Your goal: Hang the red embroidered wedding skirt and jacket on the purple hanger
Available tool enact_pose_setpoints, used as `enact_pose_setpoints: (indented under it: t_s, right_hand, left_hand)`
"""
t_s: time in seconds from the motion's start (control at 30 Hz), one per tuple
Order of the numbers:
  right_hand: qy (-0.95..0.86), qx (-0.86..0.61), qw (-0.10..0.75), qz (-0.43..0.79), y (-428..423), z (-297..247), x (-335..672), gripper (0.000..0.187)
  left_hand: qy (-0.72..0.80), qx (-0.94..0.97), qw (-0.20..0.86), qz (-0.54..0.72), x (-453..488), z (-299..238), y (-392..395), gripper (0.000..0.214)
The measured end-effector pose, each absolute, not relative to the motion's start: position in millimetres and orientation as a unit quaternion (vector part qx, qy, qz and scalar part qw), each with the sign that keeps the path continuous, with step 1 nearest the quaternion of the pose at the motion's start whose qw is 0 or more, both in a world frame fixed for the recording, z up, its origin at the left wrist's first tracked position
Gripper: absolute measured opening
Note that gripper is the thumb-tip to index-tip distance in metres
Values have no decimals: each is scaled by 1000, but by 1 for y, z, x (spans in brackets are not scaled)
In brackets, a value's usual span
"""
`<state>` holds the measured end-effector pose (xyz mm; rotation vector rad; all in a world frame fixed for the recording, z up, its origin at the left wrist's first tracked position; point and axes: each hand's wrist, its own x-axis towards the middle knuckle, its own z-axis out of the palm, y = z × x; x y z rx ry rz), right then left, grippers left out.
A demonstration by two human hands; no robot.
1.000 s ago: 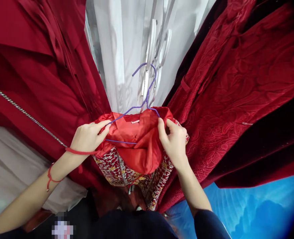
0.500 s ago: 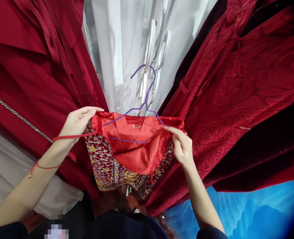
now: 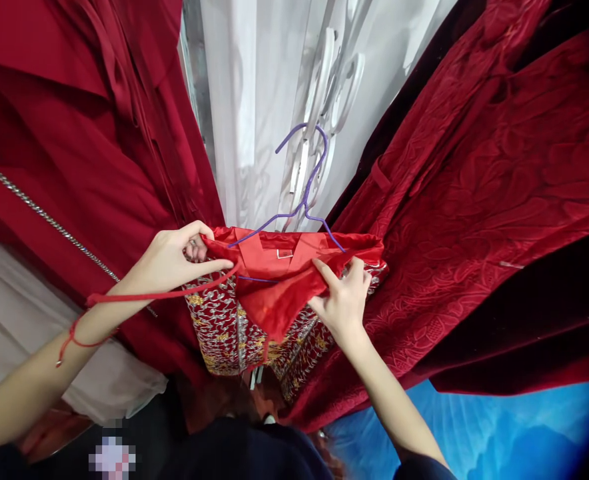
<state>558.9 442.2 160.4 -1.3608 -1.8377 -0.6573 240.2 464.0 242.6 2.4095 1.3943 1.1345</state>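
A red embroidered garment [image 3: 224, 327] with a shiny red lining [image 3: 274, 293] hangs on a purple wire hanger [image 3: 304, 193] in the middle of the view. My left hand [image 3: 174, 260] pinches the garment's left shoulder edge, with a thin red strap [image 3: 164, 293] trailing across my wrist. My right hand [image 3: 342, 300] grips the red lining at the front right of the neck opening. The hanger's hook points up, and I cannot see what it hangs from.
Dark red robes hang on the left [image 3: 74, 133] and a patterned velvet one on the right [image 3: 474, 200]. A white panelled wall [image 3: 274, 87] is behind. A metal chain [image 3: 39, 213] crosses the left. White cloth [image 3: 14, 320] lies lower left, blue floor [image 3: 474, 433] lower right.
My left hand closed from open fingers onto the garment's left shoulder. My right hand shifted left and took hold of the lining, folding it downward. The view shifted slightly.
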Motion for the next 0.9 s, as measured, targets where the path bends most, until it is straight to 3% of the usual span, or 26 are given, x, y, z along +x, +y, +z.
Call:
enact_pose_setpoints:
  t_s: [0.17,0.23,0.4,0.57,0.63,0.8,0.9]
  right_hand:
    - [-690,-514,417,-293,474,172,526,38]
    - [-745,-459,379,-300,491,171,516,30]
    - [-831,-341,306,-316,515,167,500,40]
    - [-812,-355,338,-317,514,177,495,53]
    - [-820,-355,335,-300,514,182,492,47]
    - [-837,-327,329,-291,521,183,488,26]
    - [-841,-292,343,-300,526,178,491,17]
  left_hand:
    - [521,777,-81,343,255,246,472,41]
    - [515,778,-116,342,258,242,477,40]
    - [469,779,-211,359,261,221,483,33]
    - [460,776,-208,378,262,214,481,31]
    - [427,808,-181,363,262,216,482,31]
    - [354,890,-142,251,259,220,483,64]
    - [346,895,-148,240,255,216,484,67]
